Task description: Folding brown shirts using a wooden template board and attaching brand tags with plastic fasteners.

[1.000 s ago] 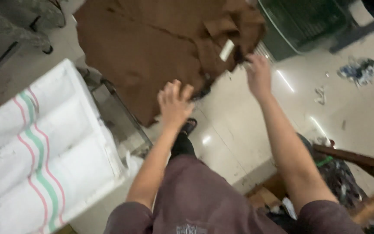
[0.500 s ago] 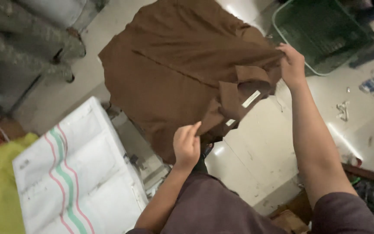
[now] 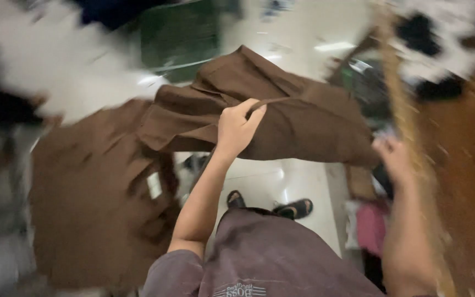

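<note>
I see the brown shirt (image 3: 281, 118) held up over the sandals (image 3: 292, 208). L hand (image 3: 237, 129) pinches its top edge, fingers curled. R hand (image 3: 394, 159) is at the shirt's right edge, too blurry; can't tell its grip. Green basket (image 3: 180, 36) sits behind the shirt.

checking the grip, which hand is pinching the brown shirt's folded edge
The left hand: its fingers pinch the brown shirt. The right hand is blurred at its far corner.

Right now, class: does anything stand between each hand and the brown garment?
No. The left hand already pinches a fold of the brown garment, and the right hand is at its far edge; blur hides that grip.
</note>
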